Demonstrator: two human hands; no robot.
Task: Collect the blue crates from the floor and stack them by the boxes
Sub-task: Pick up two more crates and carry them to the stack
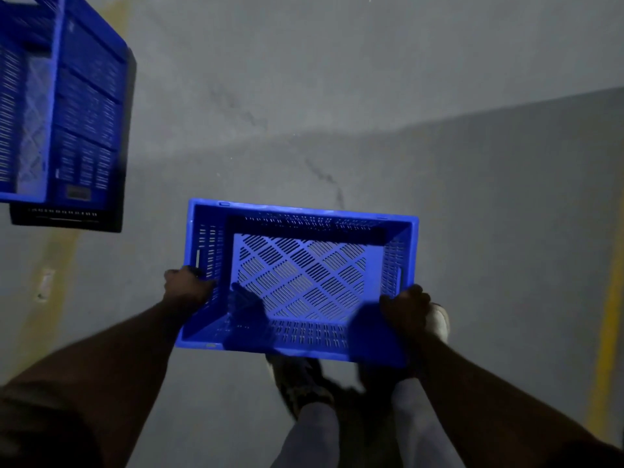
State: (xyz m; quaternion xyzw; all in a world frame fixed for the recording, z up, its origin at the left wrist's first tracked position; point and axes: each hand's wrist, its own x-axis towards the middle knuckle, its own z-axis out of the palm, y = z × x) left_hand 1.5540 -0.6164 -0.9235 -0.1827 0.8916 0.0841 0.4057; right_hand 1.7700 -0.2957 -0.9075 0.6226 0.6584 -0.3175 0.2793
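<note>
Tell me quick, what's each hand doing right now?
Left hand: closed on the blue crate, left end.
Right hand: closed on the crate's right end.

Bare forearms, no sleeves over them, nothing on the wrists. Left hand [189,285] and right hand [407,310] bare, no gloves or rings visible. Dark brownish short sleeve [40,423] covers the left upper arm, soft fabric, blurred; it sits well off to the left of the pale grey trouser legs [314,437]. A dark edge at the right upper arm, far right of those trousers, could be the other sleeve; too dim to tell. Trouser fabric plain, no markings seen. Just above the trouser cuffs, dark worn shoes [297,380], scuffed and dusty-looking, the laces unclear. A lighter shoe toe [439,320] shows further up and right of the trousers.
</note>
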